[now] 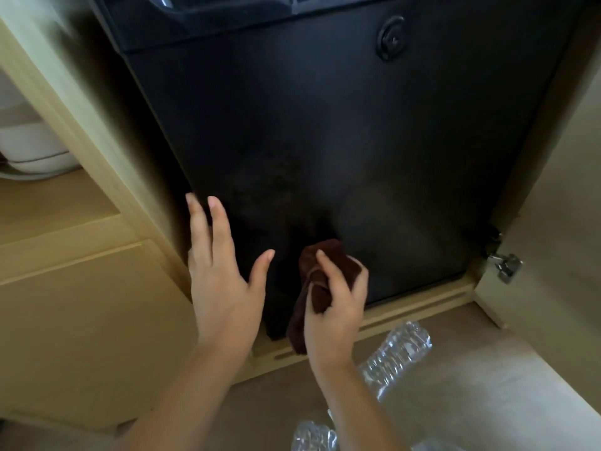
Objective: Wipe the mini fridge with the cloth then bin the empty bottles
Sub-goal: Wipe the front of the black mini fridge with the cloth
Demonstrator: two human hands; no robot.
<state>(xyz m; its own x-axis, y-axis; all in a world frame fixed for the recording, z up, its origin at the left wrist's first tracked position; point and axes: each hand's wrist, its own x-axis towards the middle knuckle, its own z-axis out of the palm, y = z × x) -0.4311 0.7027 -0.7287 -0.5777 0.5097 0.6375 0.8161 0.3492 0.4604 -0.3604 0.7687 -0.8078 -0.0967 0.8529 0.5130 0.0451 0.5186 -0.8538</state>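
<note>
The black mini fridge [341, 141] stands inside a pale wooden cabinet, its door shut and a round lock [391, 37] near its top right. My right hand [335, 307] grips a bunched dark brown cloth [320, 275] against the lower part of the door. My left hand [221, 271] is spread with fingers apart, close to the door's lower left edge and holding nothing. A crumpled clear plastic bottle [396, 353] lies on the floor just right of my right wrist. Another clear bottle [313, 436] shows at the bottom edge.
The open cabinet door [559, 255] with a metal hinge [505, 265] stands at the right. To the left is a shelf holding a white appliance [29, 148], above a wooden drawer front [81, 320]. The floor [471, 385] is beige.
</note>
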